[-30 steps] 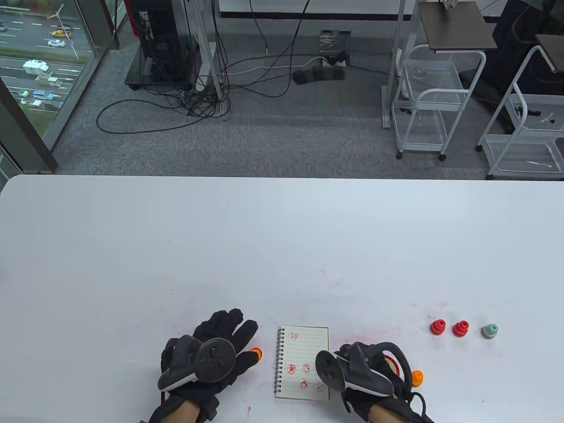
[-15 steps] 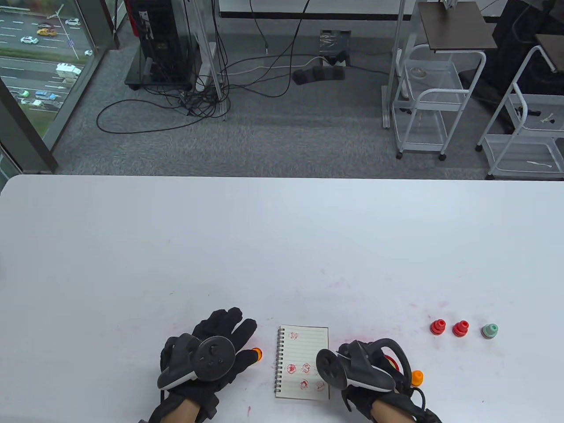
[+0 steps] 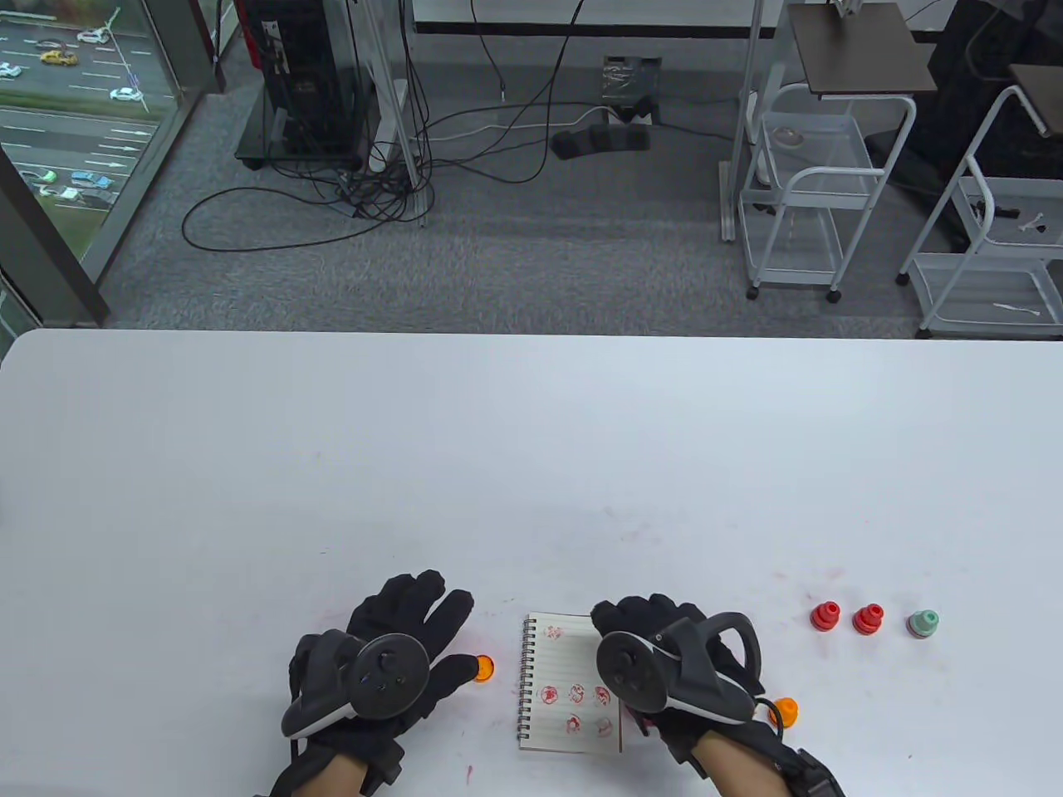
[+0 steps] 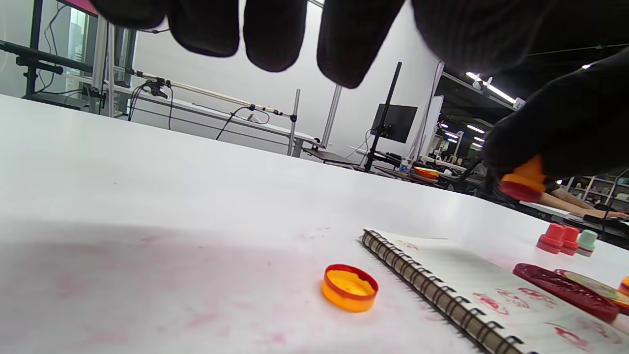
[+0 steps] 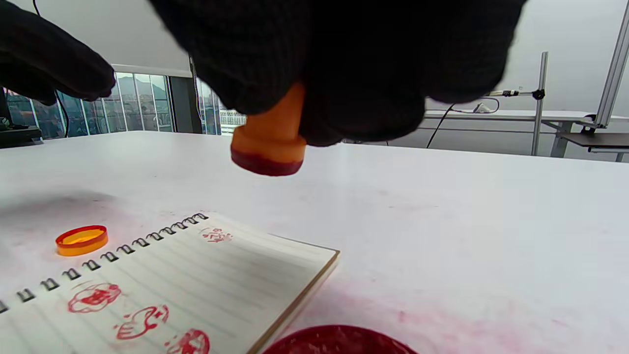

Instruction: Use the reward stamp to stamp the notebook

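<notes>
Right hand (image 3: 664, 656) grips an inked orange stamp (image 5: 268, 140) above the notebook (image 3: 565, 664), left hand (image 3: 390, 656) open; a tilted press could smudge.

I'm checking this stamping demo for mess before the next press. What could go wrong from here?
1. The right hand holds the orange stamp with its red inked face in the air near the far edge of the small lined spiral notebook; pressed there, it might partly mark the white table.
2. The left hand hovers beside the notebook without touching it, so the page may slide.
3. A new print could overlap the red prints already there.
</notes>
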A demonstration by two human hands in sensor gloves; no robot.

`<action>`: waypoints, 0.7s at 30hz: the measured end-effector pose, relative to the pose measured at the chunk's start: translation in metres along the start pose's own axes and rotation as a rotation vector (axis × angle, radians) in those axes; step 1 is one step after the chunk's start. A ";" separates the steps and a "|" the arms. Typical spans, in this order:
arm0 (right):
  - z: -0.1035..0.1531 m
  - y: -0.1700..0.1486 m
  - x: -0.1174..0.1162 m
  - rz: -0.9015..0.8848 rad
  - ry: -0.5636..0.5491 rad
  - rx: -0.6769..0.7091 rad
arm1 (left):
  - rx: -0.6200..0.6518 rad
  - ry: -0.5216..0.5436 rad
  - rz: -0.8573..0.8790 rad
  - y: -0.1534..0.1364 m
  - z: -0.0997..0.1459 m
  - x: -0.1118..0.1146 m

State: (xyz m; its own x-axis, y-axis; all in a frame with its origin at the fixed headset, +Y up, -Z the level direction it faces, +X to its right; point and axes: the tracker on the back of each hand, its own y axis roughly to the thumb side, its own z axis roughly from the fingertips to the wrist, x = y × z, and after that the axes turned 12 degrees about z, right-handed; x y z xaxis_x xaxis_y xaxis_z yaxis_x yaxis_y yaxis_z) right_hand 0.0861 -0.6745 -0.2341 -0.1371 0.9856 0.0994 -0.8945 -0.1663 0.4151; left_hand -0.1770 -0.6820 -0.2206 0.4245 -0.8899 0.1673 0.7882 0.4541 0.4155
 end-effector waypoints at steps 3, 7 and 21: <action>-0.012 0.003 -0.010 -0.009 0.011 0.014 | 0.019 0.007 0.005 0.001 0.002 -0.003; -0.024 0.007 -0.024 0.013 0.032 0.020 | 0.026 0.005 0.013 0.002 0.002 -0.003; -0.046 0.030 -0.044 0.118 0.106 0.072 | 0.020 -0.023 -0.012 0.004 -0.001 0.000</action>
State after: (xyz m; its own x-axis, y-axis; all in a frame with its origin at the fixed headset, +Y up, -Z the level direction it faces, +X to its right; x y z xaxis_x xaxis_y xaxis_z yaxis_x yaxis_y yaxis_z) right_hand 0.0462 -0.7209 -0.2675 -0.2865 0.9564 0.0570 -0.8372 -0.2789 0.4704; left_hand -0.1736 -0.6799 -0.2195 0.4045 -0.8961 0.1826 0.7841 0.4426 0.4351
